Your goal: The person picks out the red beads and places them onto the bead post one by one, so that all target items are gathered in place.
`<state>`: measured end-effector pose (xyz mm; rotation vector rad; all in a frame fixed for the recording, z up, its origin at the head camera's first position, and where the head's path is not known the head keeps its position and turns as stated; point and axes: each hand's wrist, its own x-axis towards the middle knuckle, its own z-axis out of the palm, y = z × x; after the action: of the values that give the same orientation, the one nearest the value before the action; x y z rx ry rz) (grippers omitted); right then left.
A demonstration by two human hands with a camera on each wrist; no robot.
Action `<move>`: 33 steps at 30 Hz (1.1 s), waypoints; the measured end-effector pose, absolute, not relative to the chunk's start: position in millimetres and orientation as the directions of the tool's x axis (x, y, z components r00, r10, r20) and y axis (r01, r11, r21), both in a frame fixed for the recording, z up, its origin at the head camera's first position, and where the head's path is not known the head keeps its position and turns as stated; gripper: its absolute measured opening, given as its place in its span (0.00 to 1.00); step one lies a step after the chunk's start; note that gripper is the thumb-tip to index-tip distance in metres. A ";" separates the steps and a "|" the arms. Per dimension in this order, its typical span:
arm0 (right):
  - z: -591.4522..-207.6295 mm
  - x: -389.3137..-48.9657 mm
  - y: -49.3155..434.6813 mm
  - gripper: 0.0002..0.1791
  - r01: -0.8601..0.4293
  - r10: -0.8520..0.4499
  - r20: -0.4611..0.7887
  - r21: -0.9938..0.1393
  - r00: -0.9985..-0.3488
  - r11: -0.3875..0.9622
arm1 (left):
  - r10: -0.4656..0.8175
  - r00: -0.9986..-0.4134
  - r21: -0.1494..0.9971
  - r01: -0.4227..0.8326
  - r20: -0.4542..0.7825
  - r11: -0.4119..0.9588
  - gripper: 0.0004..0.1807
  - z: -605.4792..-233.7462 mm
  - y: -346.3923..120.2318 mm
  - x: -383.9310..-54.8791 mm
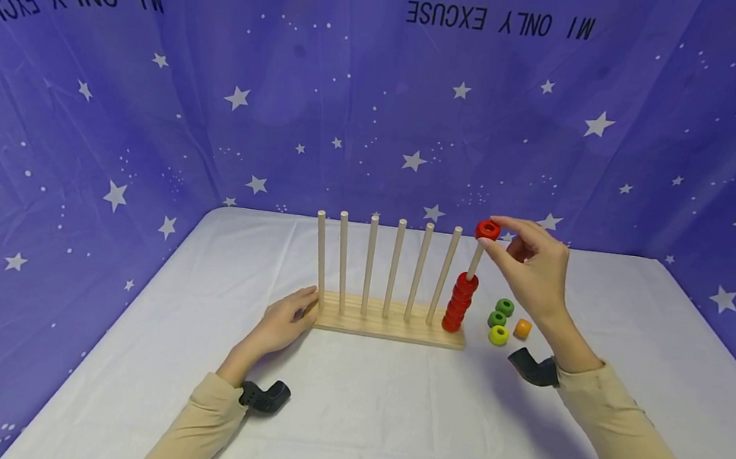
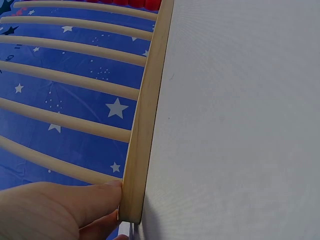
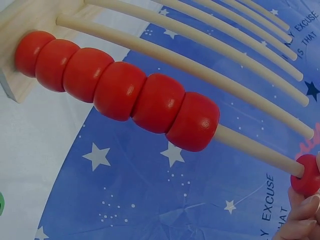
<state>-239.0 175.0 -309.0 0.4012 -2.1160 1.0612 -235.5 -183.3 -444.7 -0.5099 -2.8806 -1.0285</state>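
Note:
A wooden peg rack stands upright on the white table, with a row of several bare pegs. On its rightmost peg a stack of red beads sits down at the base; the right wrist view shows these red beads close together. My right hand pinches another red bead between thumb and fingers at that peg's top. In the right wrist view, the peg's tip meets the held bead. My left hand holds the rack's left end, its thumb against the base.
Right of the rack lie two green beads, a yellow bead and an orange bead. A purple star-printed cloth hangs behind and at the sides of the white tabletop. Each wrist carries a black mount.

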 end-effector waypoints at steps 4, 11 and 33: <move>-311.1 -240.1 175.9 0.18 -0.548 0.042 0.715 -0.572 -0.698 0.611 | 0.293 -0.944 0.607 0.321 0.148 0.727 0.26 -444.3 -183.2 -235.4; -313.1 -240.1 175.7 0.18 -0.539 0.048 0.706 -0.580 -0.706 0.611 | 0.293 -0.945 0.605 0.319 0.146 0.729 0.26 -444.5 -182.8 -235.4; -317.4 -238.5 175.2 0.18 -0.541 0.033 0.689 -0.597 -0.724 0.592 | 0.307 -0.937 0.593 0.342 0.164 0.729 0.25 -443.7 -184.0 -235.3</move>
<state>-238.5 175.2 -317.4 0.4006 -2.1512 1.1057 -235.3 -184.0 -443.7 -0.5393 -2.8692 -1.0016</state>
